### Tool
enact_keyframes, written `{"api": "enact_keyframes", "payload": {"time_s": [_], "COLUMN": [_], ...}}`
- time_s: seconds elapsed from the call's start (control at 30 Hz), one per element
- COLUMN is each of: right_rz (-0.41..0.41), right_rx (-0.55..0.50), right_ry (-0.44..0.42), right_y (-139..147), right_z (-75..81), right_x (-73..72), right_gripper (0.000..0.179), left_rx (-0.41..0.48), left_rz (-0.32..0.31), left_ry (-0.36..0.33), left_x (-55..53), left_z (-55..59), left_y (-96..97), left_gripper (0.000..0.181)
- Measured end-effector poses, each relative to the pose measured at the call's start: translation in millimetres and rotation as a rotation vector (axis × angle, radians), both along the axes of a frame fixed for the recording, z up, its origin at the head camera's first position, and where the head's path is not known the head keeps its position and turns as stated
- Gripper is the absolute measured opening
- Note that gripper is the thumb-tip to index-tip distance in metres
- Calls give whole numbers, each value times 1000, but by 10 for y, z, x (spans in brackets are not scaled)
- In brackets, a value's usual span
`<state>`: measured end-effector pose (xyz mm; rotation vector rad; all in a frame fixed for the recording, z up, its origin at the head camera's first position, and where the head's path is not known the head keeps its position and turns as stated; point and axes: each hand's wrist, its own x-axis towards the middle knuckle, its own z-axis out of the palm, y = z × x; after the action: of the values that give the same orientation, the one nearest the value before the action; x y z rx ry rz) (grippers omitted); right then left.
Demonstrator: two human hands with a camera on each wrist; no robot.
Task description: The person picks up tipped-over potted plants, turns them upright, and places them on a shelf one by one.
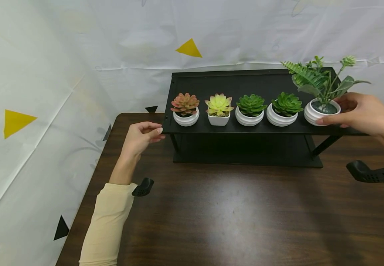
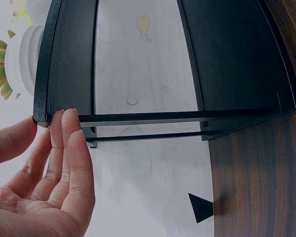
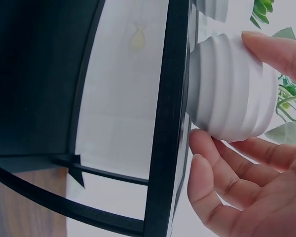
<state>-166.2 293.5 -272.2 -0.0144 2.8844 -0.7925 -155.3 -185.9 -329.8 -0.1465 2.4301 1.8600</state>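
Observation:
A black two-tier shelf stands on the table. My left hand pinches its upper board at the left front corner; in the left wrist view the thumb lies against one face and the fingertips against the other. At the board's right end my right hand grips the ridged white pot of a leafy artificial plant, thumb on one side and fingers on the other. The pot's base is at the board's surface. To its left, in a row, sit several small potted succulents, the nearest being a green one.
Farther left are another green succulent, a yellow-green one in a square pot and a reddish one. Below is the shelf's lower board. The brown wooden table extends in front; white patterned sheeting hangs behind and at left.

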Motion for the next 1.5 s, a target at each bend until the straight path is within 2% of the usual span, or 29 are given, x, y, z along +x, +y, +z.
{"api": "enact_keyframes", "payload": {"time_s": [0.23,0.47,0.7,0.87,1.07,1.5], "right_rz": [-2,-14,-8,-5,-2,-7], "right_rx": [-7,21,5,-14,19,-59], "right_ry": [18,-24,-35,-6,26,40], "right_y": [-22,-6,31,22,36,129], "right_z": [0,-16,-43,-42,-14,-99], "right_x": [-13,-17,-11,40,92,231], "right_gripper": [76,83,85,81,80,71], "left_rx": [2,-1,1,-4,2,4], "left_rz": [4,4,-8,-10,4,-7], "left_ry": [1,-5,6,10,8,3], "left_x": [9,10,-5,-6,4,6], "left_z": [8,1,-16,-16,-7,-10], "left_y": [0,7,4,7,4,5], "left_gripper": [24,24,26,26,25,26]}}
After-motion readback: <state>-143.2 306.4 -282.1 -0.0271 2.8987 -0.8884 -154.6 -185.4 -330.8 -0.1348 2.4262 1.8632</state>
